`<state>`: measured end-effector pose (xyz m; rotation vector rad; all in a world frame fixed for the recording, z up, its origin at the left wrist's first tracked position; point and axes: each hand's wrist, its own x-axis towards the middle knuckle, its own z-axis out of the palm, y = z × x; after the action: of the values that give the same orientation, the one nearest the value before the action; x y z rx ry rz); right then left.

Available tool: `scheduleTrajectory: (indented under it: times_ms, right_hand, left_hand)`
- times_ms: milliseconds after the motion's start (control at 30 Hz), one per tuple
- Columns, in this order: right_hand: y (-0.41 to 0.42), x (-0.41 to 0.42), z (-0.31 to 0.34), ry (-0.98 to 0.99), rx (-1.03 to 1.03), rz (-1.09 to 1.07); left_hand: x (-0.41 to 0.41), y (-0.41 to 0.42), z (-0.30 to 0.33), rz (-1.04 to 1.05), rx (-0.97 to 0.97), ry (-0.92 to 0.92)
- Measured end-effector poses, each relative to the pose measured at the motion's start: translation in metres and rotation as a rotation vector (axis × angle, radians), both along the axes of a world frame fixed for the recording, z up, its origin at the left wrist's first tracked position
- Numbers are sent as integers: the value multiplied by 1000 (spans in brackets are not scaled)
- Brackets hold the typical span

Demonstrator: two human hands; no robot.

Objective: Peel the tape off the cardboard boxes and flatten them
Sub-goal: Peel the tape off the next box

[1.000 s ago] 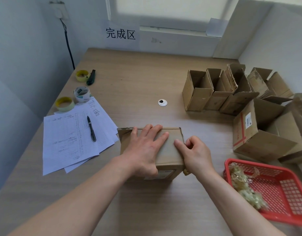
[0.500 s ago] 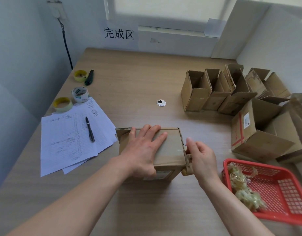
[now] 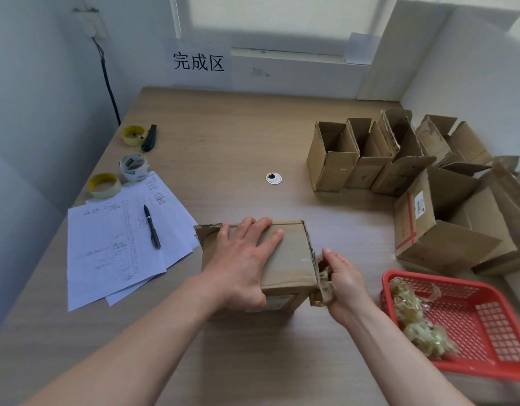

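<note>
Tape rolls (image 3: 104, 185) sit along the left edge of the wooden table (image 3: 229, 136), three of them, with a dark cutter (image 3: 149, 138) beside the farthest one. Just nearer lie fanned sheets of paper (image 3: 112, 244) with a black pen (image 3: 152, 227) on top. At the middle of the table stands the cardboard box (image 3: 291, 253). The left hand (image 3: 241, 262) lies flat across its top, fingers straight and spread, pressing it down. At the box's right edge the right hand (image 3: 345, 276) pinches a crumpled strip of tape (image 3: 323, 284) that hangs off the near right corner. Further right, a red basket (image 3: 487, 326) holds wads of peeled tape (image 3: 414, 320) at its left end. Behind it, several opened boxes (image 3: 399, 162) crowd the far right side, the nearest with red tape and a label.
</note>
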<state>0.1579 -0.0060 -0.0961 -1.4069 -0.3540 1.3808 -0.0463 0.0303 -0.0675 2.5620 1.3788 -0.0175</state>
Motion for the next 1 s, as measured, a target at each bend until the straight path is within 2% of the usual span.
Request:
scheduleTrajectory:
  times_ms: [167,233,300,367,433,500,567,633,733,867,1000]
  right_hand:
    - [5,-17,-4,-214,-31,-66]
    - [5,-20,4,-186,-43,-107]
    - [10,-20,26,-77,3,-151]
    - [21,-19,52,1,101,-184]
    - [30,-19,78,-28,235,-128]
    - [34,-24,91,-210,300,3]
    - [31,-34,91,-387,296,120]
    - [26,-46,82,-446,268,206]
    - [25,-62,62,-641,292,247]
    - [20,-78,48,-1181,425,308]
    - [8,-73,44,-1375,524,360]
  left_hand:
    - [1,-3,4,23,7,3]
    - [-2,-5,9,41,22,-12]
    - [-10,-10,15,93,67,-124]
    - [-21,-18,20,170,126,-332]
    - [-29,-32,15,222,182,-517]
    - [-35,-51,2,238,140,-579]
    - [-42,-68,-14,248,32,-559]
    - [-50,-79,-24,292,3,-548]
    - [-54,-82,-21,315,112,-634]
    - [-54,-80,-12,261,260,-610]
    - [-66,-83,-14,280,240,-560]
